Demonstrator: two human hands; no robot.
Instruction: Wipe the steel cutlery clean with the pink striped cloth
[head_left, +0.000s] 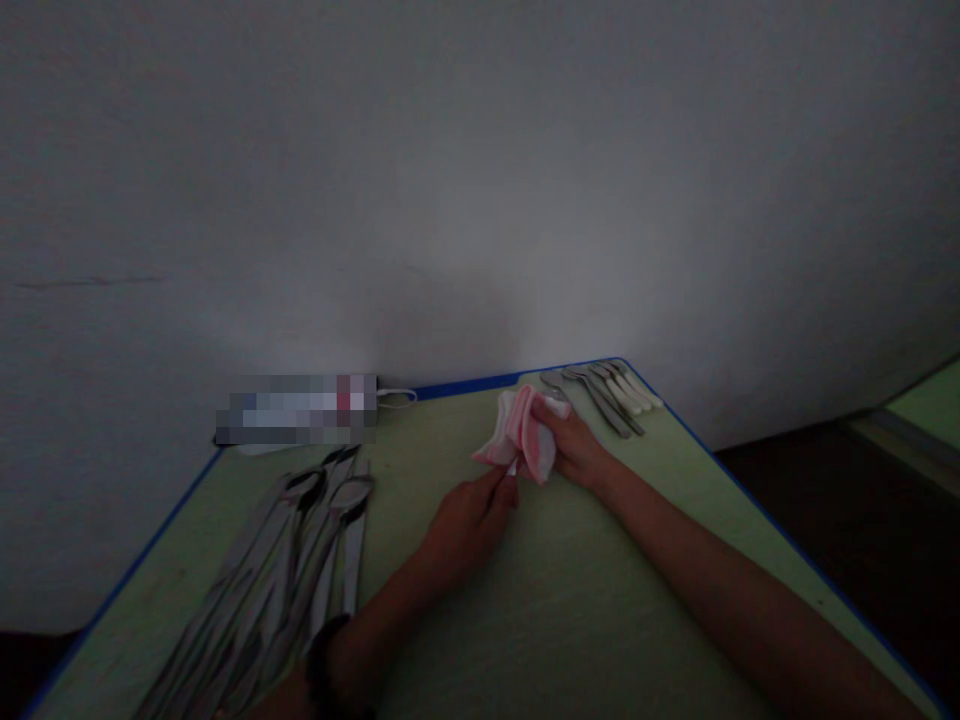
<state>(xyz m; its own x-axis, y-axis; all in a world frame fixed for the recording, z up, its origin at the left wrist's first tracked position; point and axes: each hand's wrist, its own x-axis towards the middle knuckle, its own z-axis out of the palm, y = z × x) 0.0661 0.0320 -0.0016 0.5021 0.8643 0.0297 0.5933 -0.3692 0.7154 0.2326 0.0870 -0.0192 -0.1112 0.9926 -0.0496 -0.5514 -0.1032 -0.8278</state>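
My left hand (469, 520) is closed around a thin piece of cutlery (513, 467). Only a short pale, shiny bit of it shows, so I cannot tell its kind. A pink and white cloth (517, 435) is folded over the far end. Gripping that cloth from the right side is my right hand (574, 445), its fingers partly hidden by the folds. Just beyond it, several spoons and forks (600, 395) lie side by side in the far right corner, some with white handles. Left of my left forearm spreads a larger pile of long metal cutlery (285, 560), spoons among it.
The pale green table (585, 600) has a blue edge and stands against a grey wall (480, 180). At the back left lies a blurred-out rectangular object (296, 410), with a white cord loop (397, 398) at its right. Dark floor (832, 500) shows on the right.
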